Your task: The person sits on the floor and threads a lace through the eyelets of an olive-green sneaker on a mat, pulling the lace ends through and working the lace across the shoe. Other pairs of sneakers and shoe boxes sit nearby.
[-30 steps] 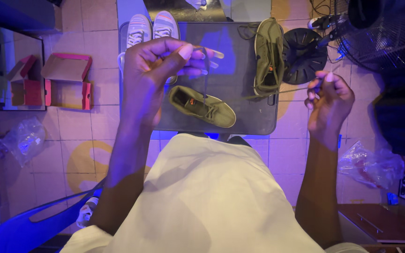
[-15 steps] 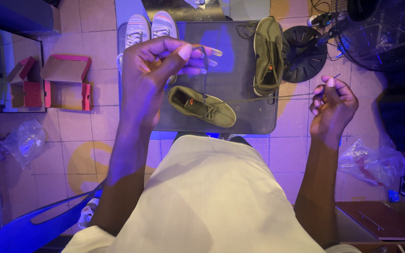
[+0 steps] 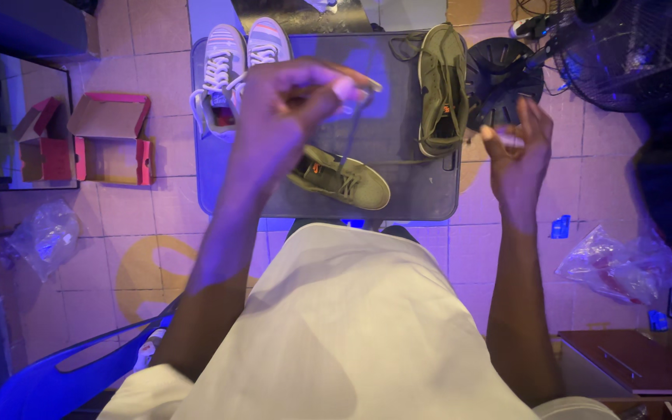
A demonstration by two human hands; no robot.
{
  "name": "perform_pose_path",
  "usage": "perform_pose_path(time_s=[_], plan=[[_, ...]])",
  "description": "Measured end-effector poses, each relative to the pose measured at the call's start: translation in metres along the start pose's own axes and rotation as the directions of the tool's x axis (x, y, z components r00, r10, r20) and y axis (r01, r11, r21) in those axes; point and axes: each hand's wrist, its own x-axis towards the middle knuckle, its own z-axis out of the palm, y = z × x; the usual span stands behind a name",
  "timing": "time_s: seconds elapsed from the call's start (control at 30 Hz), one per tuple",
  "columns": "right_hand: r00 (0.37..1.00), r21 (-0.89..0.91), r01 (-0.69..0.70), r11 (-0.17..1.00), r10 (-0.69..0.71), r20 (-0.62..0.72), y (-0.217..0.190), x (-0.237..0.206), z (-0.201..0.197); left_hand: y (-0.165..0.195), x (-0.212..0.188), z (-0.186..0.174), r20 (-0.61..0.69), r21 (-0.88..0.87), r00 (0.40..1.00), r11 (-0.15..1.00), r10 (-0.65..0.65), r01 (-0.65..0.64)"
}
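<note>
Looks like a small shoe shop or shoe repair/cleaning spot, not a home. Evidence: several shoes out on a low grey table (image 3: 429, 204), namely a white sneaker pair (image 3: 231, 58) and two olive shoes (image 3: 441, 82), one being laced. Open pink shoe box (image 3: 106, 136) on the tiled floor (image 3: 157, 225). Crumpled clear plastic bags (image 3: 44, 237) lying around, like shoe packaging. Big floor fan (image 3: 624, 47) with cables at the top right. Blue plastic chair (image 3: 64, 381). Purple-blue lighting all over.
</note>
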Motion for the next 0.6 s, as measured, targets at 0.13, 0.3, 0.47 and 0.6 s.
perform_pose_path(time_s=[0.13, 0.3, 0.47, 0.6], plan=[[0.963, 0.474, -0.074, 0.877, -0.062, 0.264, -0.056, 0.006, 0.011, -0.013, 0.015, 0.016, 0.104, 0.337, 0.994, 0.941, -0.027, -0.010], [0.925, 0.565, -0.152, 0.811, -0.086, 0.371, -0.100, 0.015, 0.030, -0.027, 0.026, 0.040, 0.154, 0.446, 0.987, 0.894, -0.040, -0.034], [0.935, 0.494, -0.183, 0.850, -0.005, 0.355, -0.098, 0.014, 0.029, -0.044, 0.029, 0.049, 0.103, 0.439, 0.992, 0.898, -0.078, 0.025], [0.906, 0.454, -0.329, 0.828, 0.141, 0.399, -0.083, 0.007, 0.030, -0.062, 0.025, 0.052, 0.083, 0.444, 0.986, 0.891, -0.143, 0.092]])
